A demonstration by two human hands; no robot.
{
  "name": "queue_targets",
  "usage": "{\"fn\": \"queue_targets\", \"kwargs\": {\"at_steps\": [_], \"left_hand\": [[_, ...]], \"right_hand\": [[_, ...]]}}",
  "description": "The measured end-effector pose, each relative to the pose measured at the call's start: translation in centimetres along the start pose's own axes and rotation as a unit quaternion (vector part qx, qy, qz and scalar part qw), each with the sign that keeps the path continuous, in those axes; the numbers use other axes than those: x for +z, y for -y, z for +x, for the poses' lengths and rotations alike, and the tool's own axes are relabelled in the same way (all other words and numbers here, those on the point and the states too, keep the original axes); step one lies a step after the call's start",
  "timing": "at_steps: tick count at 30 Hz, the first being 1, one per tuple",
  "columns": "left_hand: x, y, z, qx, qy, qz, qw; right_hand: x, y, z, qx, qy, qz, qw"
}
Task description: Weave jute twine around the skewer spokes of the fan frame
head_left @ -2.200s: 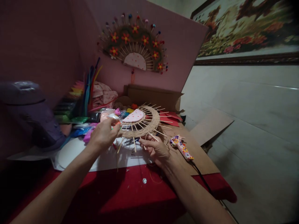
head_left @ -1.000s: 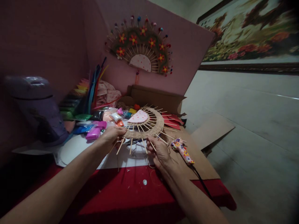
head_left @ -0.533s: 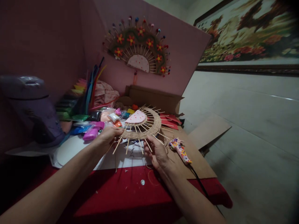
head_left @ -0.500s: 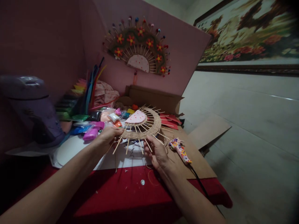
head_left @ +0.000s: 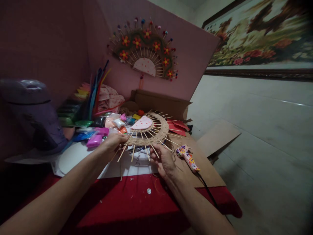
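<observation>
Between my hands is a half-round fan craft [head_left: 160, 134], made of thin wooden sticks woven with brown twine. At its centre sits a white half-circle of cloth [head_left: 142, 123] with red dots. My left hand [head_left: 116, 142] pinches the left end of the twine band. My right hand [head_left: 163, 159] grips the lower right edge from below, its fingers partly hidden by the sticks. The craft is held tilted above white paper [head_left: 127, 168]. To the right of my right hand lies a flower-patterned glue gun [head_left: 188, 158] with a black cord.
A finished fan [head_left: 144, 52] with felt flowers hangs on the pink board [head_left: 181, 58]. Bags of coloured clay [head_left: 94, 141] and a purple flask [head_left: 36, 117] stand at left. Cardboard [head_left: 207, 173] and red paper [head_left: 176, 127] lie at right on the red tablecloth [head_left: 122, 205].
</observation>
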State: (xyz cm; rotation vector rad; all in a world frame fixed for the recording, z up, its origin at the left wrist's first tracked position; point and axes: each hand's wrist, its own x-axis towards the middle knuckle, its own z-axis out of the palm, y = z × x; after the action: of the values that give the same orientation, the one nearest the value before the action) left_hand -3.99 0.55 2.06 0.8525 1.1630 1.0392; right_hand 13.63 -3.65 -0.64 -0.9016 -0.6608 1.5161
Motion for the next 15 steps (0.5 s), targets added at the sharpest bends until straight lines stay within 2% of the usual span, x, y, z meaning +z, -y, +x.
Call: {"fn": "queue_targets", "kwargs": {"at_steps": [15], "left_hand": [[-0.11,0.03,-0.02,0.01,0.023,0.028,0.999]], "right_hand": [[0.08,0.31,-0.08,0.007,0.011,-0.001,1.0]]}}
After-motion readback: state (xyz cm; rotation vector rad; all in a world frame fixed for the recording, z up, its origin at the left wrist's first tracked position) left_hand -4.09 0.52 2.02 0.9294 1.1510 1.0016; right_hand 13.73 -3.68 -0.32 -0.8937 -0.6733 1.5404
